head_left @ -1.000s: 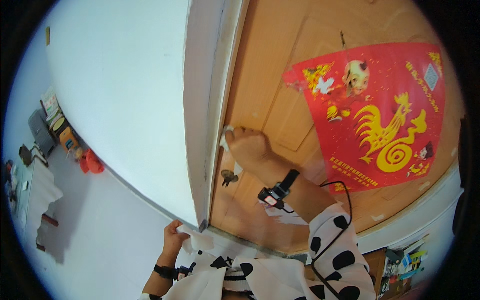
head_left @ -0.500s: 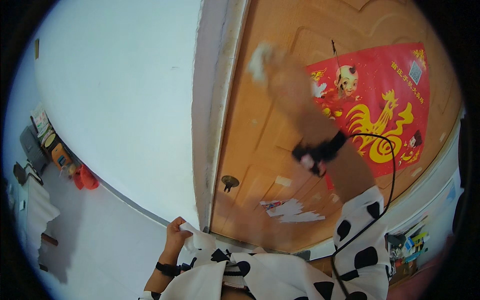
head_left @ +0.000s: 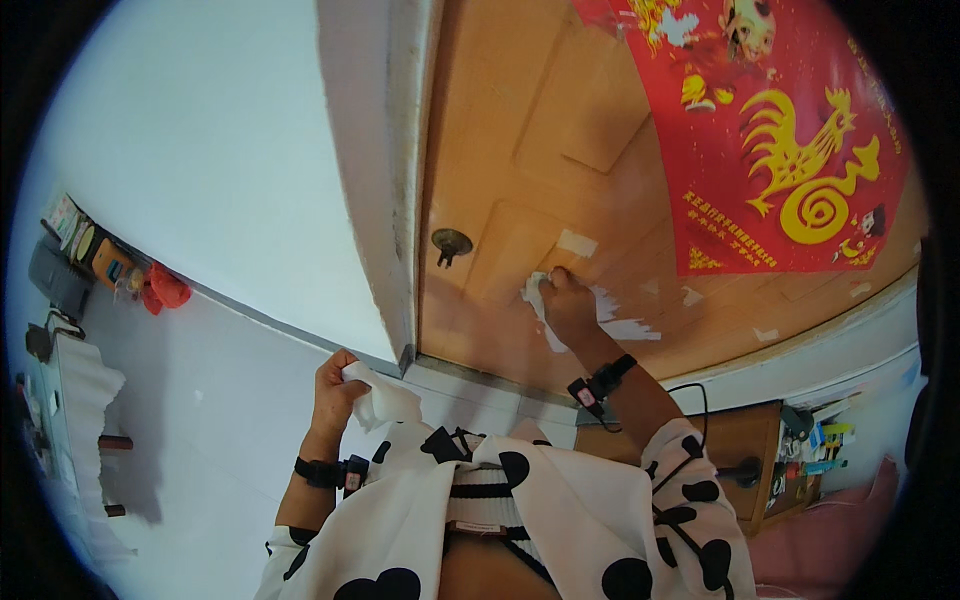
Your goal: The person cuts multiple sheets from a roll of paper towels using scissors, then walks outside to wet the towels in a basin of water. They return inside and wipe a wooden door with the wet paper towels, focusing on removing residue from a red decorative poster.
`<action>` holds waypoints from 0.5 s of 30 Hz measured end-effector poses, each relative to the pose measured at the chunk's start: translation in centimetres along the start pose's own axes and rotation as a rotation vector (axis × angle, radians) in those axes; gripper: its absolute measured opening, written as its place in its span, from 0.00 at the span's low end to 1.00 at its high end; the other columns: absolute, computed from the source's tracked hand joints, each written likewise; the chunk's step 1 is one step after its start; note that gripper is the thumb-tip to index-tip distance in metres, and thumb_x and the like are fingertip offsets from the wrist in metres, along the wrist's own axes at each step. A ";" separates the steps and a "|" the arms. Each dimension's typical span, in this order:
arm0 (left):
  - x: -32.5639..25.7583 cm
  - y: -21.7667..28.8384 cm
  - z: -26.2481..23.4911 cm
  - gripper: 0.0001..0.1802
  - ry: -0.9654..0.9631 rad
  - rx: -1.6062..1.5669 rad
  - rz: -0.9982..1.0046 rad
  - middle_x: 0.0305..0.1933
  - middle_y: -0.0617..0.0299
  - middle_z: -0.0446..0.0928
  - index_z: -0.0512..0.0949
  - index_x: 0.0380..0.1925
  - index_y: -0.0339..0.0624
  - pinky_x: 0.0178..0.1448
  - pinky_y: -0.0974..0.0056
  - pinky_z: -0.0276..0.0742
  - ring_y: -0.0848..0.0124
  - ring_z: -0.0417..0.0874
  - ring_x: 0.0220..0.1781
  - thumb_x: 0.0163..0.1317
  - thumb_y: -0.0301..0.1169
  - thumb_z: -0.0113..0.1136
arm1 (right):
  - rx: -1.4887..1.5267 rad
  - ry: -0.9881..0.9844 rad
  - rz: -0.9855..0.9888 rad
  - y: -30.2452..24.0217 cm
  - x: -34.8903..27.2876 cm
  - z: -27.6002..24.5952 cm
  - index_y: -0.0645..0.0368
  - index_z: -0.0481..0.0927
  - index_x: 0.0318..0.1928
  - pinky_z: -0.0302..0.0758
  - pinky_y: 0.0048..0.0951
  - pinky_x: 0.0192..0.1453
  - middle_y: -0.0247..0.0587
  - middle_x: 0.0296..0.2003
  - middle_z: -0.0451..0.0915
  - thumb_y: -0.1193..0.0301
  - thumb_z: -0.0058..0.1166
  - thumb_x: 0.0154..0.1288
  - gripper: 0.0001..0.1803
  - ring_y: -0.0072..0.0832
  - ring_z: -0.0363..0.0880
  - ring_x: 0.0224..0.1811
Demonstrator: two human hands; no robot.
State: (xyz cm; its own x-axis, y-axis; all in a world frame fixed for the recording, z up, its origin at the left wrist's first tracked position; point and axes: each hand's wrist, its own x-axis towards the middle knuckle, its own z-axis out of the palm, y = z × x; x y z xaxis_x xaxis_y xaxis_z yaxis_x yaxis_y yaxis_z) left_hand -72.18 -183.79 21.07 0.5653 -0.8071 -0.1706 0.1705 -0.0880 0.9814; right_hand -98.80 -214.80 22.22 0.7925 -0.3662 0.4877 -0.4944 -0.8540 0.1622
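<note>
My right hand [head_left: 570,306] is closed round a crumpled white tissue [head_left: 536,291] and holds it against the wooden door [head_left: 490,140]. The tissue lies at the left end of a ragged patch of torn white paper [head_left: 630,329] stuck to the door. Just above it is a small pale rectangular patch [head_left: 577,243]. Low on the left, my left hand [head_left: 334,390] grips another white tissue [head_left: 388,398], which hangs loosely in front of my spotted top, away from the door. A dark round door lock [head_left: 452,243] sits left of my right hand.
A red poster [head_left: 715,190] with a yellow rooster covers the door's upper right. A white wall [head_left: 220,150] stands at left. Beyond it are a red plastic bag [head_left: 166,288] and a table with a white cover [head_left: 92,400]. A wooden cabinet [head_left: 735,430] stands at lower right.
My right hand has come down from high on the door to the torn paper patch, tissue still in it. My left hand keeps its tissue. The view has tilted lower, so the poster appears higher.
</note>
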 end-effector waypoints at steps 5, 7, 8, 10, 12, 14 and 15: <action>-0.5 -1.5 1.7 0.11 -0.035 0.042 -0.081 0.25 0.68 0.73 0.72 0.25 0.41 0.35 0.70 0.69 0.76 0.72 0.28 0.40 0.15 0.53 | 0.184 0.109 0.361 -1.5 -0.9 2.5 0.60 0.79 0.34 0.77 0.38 0.31 0.45 0.28 0.78 0.71 0.60 0.52 0.09 0.40 0.80 0.27; -0.7 -2.2 2.0 0.11 -0.053 0.043 -0.128 0.26 0.68 0.73 0.73 0.25 0.40 0.36 0.70 0.70 0.75 0.72 0.29 0.39 0.15 0.54 | 0.392 0.160 0.539 -2.8 -0.9 4.2 0.60 0.79 0.36 0.77 0.37 0.31 0.45 0.26 0.79 0.69 0.61 0.54 0.10 0.39 0.81 0.27; -0.7 -2.5 2.0 0.11 -0.059 0.053 -0.155 0.26 0.68 0.73 0.73 0.25 0.40 0.36 0.70 0.70 0.75 0.72 0.29 0.39 0.15 0.54 | 0.534 0.165 0.656 -3.8 -0.6 5.3 0.60 0.79 0.37 0.77 0.37 0.32 0.45 0.25 0.79 0.68 0.62 0.54 0.11 0.39 0.81 0.28; -0.9 -2.9 1.6 0.12 -0.073 0.112 -0.197 0.26 0.67 0.73 0.73 0.26 0.39 0.36 0.70 0.69 0.75 0.73 0.30 0.38 0.16 0.55 | 0.866 0.250 0.824 -6.3 0.4 7.9 0.63 0.80 0.39 0.76 0.32 0.32 0.43 0.27 0.81 0.70 0.64 0.55 0.13 0.33 0.81 0.27; -1.2 -3.0 0.6 0.11 -0.057 0.161 -0.199 0.26 0.67 0.73 0.73 0.26 0.39 0.36 0.70 0.70 0.75 0.73 0.30 0.37 0.16 0.55 | 1.198 0.296 0.931 -9.0 2.2 10.7 0.64 0.79 0.39 0.76 0.29 0.34 0.39 0.27 0.81 0.73 0.63 0.55 0.12 0.28 0.80 0.27; -1.5 -3.0 -0.5 0.11 -0.024 0.207 -0.203 0.26 0.66 0.73 0.73 0.25 0.39 0.36 0.70 0.70 0.75 0.73 0.30 0.37 0.17 0.55 | 1.409 0.398 0.945 -11.8 4.6 13.3 0.64 0.80 0.38 0.75 0.25 0.31 0.35 0.27 0.80 0.77 0.62 0.55 0.09 0.23 0.78 0.26; -1.7 -2.9 -1.2 0.11 -0.004 0.217 -0.199 0.25 0.66 0.73 0.73 0.25 0.39 0.36 0.70 0.70 0.75 0.73 0.30 0.37 0.17 0.55 | 1.446 0.471 0.928 -13.1 5.9 14.5 0.64 0.80 0.37 0.75 0.23 0.28 0.33 0.28 0.80 0.79 0.61 0.55 0.07 0.21 0.78 0.26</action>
State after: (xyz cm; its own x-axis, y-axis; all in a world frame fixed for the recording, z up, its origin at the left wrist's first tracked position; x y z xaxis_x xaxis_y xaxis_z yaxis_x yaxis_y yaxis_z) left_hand -72.71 -181.45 18.39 0.5344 -0.7641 -0.3613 0.1008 -0.3668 0.9248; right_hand -82.48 -211.12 10.54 0.1758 -0.9650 0.1948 0.2067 -0.1573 -0.9657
